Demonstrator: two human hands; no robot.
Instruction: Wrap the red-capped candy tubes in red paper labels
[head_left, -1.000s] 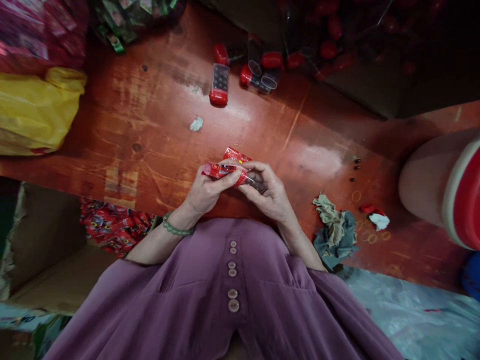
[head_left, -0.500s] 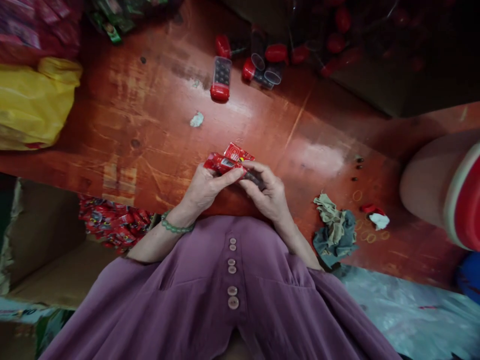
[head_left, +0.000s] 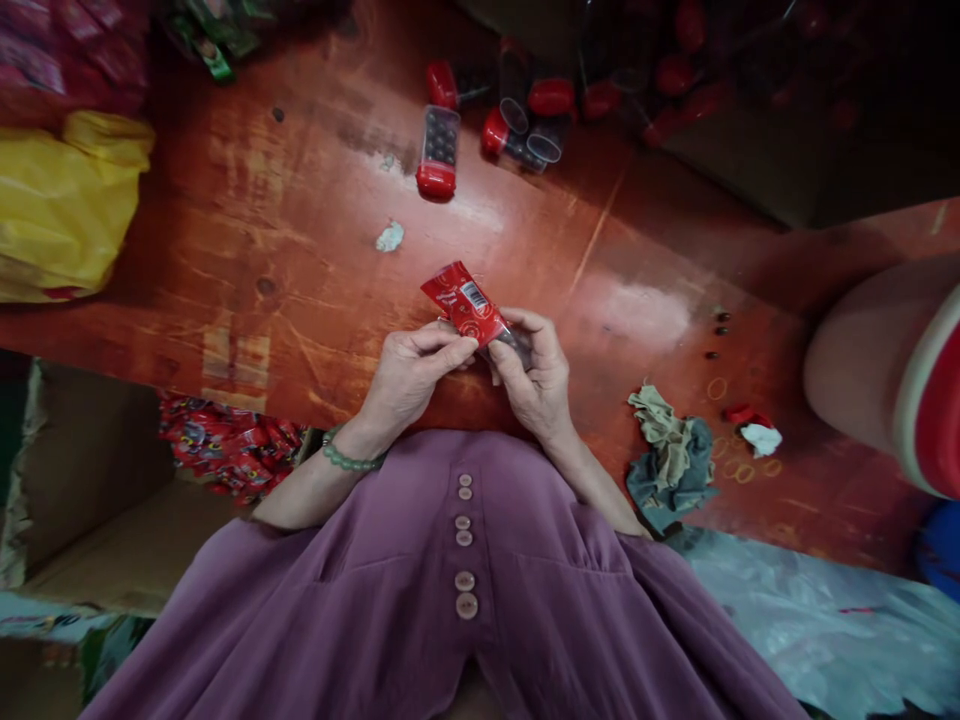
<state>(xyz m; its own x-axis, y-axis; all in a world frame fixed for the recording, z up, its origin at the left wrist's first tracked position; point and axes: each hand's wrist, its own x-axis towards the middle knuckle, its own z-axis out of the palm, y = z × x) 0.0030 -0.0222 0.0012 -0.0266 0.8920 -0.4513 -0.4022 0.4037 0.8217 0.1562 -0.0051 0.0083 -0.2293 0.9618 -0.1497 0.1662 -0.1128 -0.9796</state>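
While the left hand (head_left: 405, 378) pinches it, the red wrapper (head_left: 463, 300) has swung forward.

- Packet (head_left: 465, 312): red, printed with pale rings and a black-and-white barcode (head_left: 474, 295).
- Held container (head_left: 517, 347): dark grey where it shows.
- Standalone container (head_left: 438, 152): transparent, red-capped, dark balls showing through.
- Bench (head_left: 322, 300): orange-red, with tan patches.
- Bracelet (head_left: 351, 459): green.
- Dress (head_left: 405, 520): plain mauve, buttons (head_left: 466, 605) paler.
- Cloth (head_left: 667, 450): beige and grey-green.
- Bucket (head_left: 851, 370): dull pink, cream rim, red top.

Dim overall — pale glare on tabletop (head_left: 645, 310); upper right near-black — edges stretched.
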